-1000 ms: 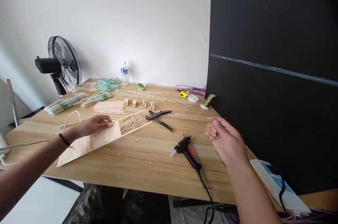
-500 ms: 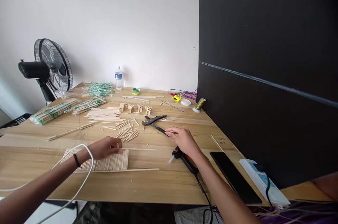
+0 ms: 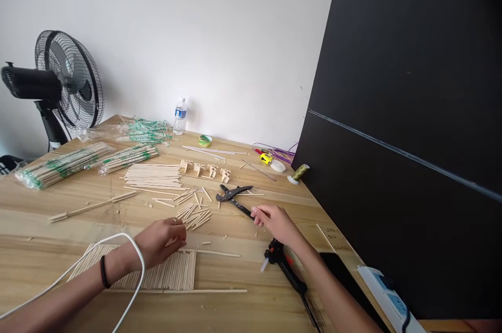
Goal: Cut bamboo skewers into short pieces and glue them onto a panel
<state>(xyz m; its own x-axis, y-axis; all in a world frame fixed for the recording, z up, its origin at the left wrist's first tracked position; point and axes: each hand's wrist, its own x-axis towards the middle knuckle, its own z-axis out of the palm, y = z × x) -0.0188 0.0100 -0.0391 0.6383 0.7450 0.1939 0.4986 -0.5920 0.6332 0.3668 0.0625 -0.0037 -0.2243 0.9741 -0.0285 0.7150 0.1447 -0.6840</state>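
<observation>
My right hand (image 3: 274,222) is closed around one handle of the black pliers (image 3: 234,195), which lie on the table with their jaws to the left. My left hand (image 3: 162,241) is over the far edge of a flat panel of wooden sticks (image 3: 172,273), fingers curled; whatever they hold, if anything, is hidden. Long sticks along the panel's far and near edges stick out to the right, such as the near stick (image 3: 219,291). A white cable (image 3: 135,291) loops over my left forearm. Below my right hand lies a black glue gun (image 3: 286,267).
Short cut sticks (image 3: 196,215), a row of long sticks (image 3: 152,175) and small stick assemblies (image 3: 199,168) lie beyond my hands. Bagged sticks (image 3: 66,165), a fan (image 3: 70,79) and a bottle (image 3: 180,117) stand farther back. A black board (image 3: 392,139) and power strip (image 3: 388,296) border the right.
The view has shifted, so the table things appear lower and larger. My left hand appears slightly raised from the panel's edge. My right hand stays at the pliers' handle.
</observation>
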